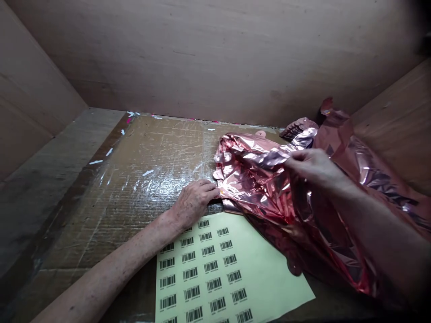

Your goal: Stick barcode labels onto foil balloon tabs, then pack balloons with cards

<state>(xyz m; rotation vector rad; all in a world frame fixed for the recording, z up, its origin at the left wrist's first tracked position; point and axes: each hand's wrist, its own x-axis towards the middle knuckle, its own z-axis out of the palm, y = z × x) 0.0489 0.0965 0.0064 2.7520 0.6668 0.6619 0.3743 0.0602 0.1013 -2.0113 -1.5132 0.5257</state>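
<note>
A shiny rose-gold foil balloon (256, 179), flat and crumpled, with small rounded tabs on its edges, lies in front of me. My left hand (198, 197) has its fingers closed at the balloon's left edge, with the wrist over a sheet of barcode stickers (266, 264). Pinched in my right hand (311, 166) is a fold of the foil on the upper side. The pale yellow sheet lies partly under the balloon, and its right part carries no stickers. How many layers of foil each hand holds is hidden.
More rose-gold foil (370, 166) is heaped at the right against the wooden side wall (400, 107). Taped cardboard (151, 148) covers the work surface, with white scraps (147, 172) on it. Wooden panels (202, 58) stand at the back and left.
</note>
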